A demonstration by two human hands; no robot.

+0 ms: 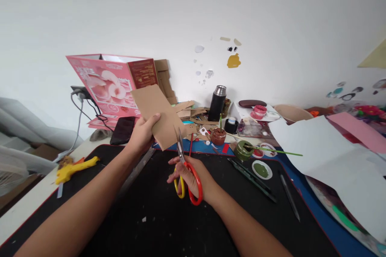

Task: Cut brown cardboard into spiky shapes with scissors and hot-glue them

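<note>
My left hand (142, 133) grips a piece of brown cardboard (158, 113) by its lower left edge and holds it up above the black mat (157, 225). My right hand (190, 178) has its fingers through the red and yellow handles of a pair of scissors (184, 168). The scissor blades point up and touch the cardboard's lower edge.
A yellow glue gun (74, 167) lies at the mat's left. A pink box (110, 84), a black phone (122, 129) and cardboard scraps (188, 110) stand behind. Paint pots (218, 135), brushes (251, 174), a black flask (217, 102) and large white paper (331, 156) fill the right.
</note>
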